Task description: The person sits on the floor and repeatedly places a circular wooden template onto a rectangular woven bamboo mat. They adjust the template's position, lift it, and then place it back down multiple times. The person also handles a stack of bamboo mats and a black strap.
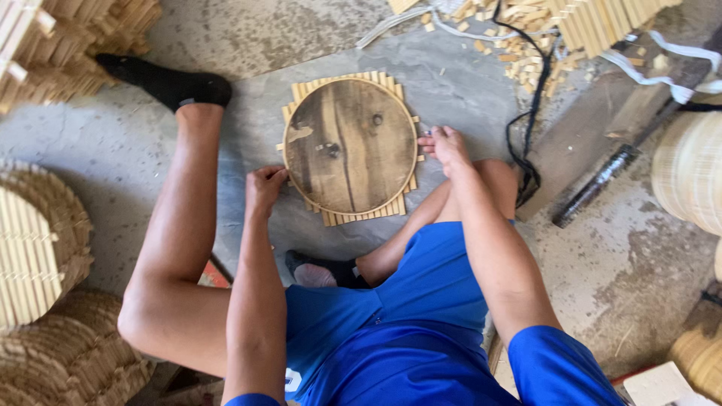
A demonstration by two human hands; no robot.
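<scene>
The person is sitting on the floor with a round dark wooden disc lying flat on a mat of bamboo slats, both resting on a grey slab between the knees, roughly in the slab's middle. The left hand is curling at the disc's lower-left rim, fingers folded together against the slat ends there; whether it is gripping a slat or only pressing on one cannot be told. The right hand is resting at the disc's right rim, fingers together and bent down onto the slat ends just beside the edge, and it seems to be pinching something small, though what is too small to tell. The slats are sticking out past the disc all round in a stepped outline. To do this well, the disc should be staying centred on the mat so that an even margin of slats is showing on every side, and both hands should be pressing from opposite sides so the disc is not sliding. A black cord and a dark rod are lying near the slab's right edge, well clear of the hands, with offcuts scattered toward its far right corner and stacks of finished mats standing off its left side.
</scene>
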